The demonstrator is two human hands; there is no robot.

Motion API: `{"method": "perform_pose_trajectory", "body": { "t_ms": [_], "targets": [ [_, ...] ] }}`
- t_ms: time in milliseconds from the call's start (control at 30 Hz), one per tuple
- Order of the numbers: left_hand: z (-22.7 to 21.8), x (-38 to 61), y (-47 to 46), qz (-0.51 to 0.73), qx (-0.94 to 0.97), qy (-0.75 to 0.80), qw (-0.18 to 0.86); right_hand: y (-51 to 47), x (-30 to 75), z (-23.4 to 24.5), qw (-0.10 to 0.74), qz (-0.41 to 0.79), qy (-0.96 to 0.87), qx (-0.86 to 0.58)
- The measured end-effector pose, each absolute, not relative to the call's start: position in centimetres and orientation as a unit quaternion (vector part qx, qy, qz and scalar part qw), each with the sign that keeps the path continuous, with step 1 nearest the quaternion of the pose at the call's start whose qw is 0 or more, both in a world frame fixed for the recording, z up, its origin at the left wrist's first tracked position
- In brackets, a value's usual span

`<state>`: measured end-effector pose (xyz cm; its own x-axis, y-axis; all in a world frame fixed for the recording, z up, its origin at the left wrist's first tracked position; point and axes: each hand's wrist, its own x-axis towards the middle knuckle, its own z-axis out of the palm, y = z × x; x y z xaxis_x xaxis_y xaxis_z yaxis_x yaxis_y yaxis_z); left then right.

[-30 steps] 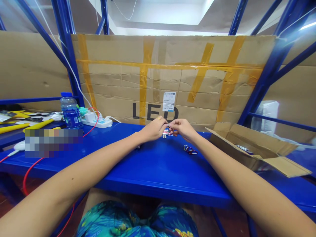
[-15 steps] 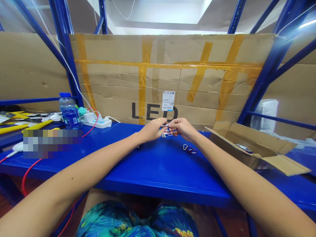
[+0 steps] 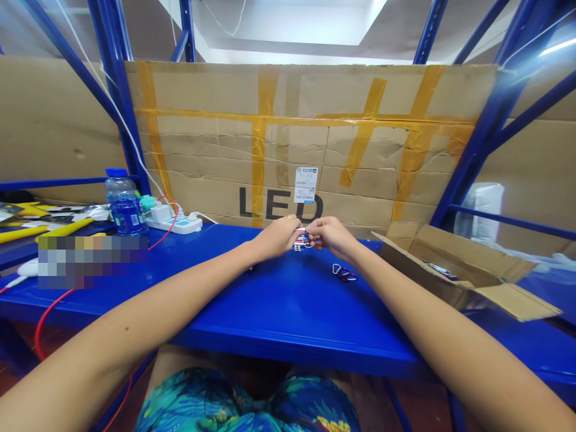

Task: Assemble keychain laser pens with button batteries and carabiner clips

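Note:
My left hand [image 3: 281, 235] and my right hand [image 3: 330, 234] meet over the far part of the blue table [image 3: 288, 312]. Between their fingertips is a small slim pale piece [image 3: 302, 229], pinched from both sides; its exact kind is too small to make out. Just below the fingers lie several little metallic and coloured parts [image 3: 297, 245], partly covered by the hands. Nearer to me, below my right wrist, a short row of small carabiners [image 3: 344, 273], silver, red and purple, rests on the tabletop. A small dark item [image 3: 251, 269] peeks out beside my left forearm.
An open cardboard box [image 3: 443, 270] stands at the right with metallic items inside. On the left are a bottle of blue liquid [image 3: 126, 207], a white power strip [image 3: 180, 224], red cables and yellow-handled items [image 3: 67, 231]. A large cardboard sheet [image 3: 216, 144] closes off the back.
Both hands stay nearly in place, still together. The piece between the fingertips looks turned slightly, now paler than the silver look before. The whole view has shifted a little.

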<state>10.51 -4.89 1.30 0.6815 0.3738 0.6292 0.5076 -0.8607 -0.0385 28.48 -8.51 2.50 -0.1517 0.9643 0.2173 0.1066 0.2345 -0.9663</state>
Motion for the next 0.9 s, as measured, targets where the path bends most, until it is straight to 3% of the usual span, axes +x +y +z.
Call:
{"method": "perform_pose_trajectory", "body": {
  "t_ms": [400,700,900],
  "targets": [
    [1.5,10.6,-5.9,-0.268,-0.912,-0.234,0.204,-9.0,28.3,3.0,0.449,0.583,-0.515,-0.440],
    [1.5,10.7,-5.3,-0.358,-0.899,-0.217,0.128,-8.7,28.6,2.9,0.488,0.433,-0.629,-0.422],
    [1.5,10.7,-4.9,-0.318,-0.905,-0.272,0.078,-8.5,28.5,2.5,0.500,0.369,-0.651,-0.436]
  ]
}}
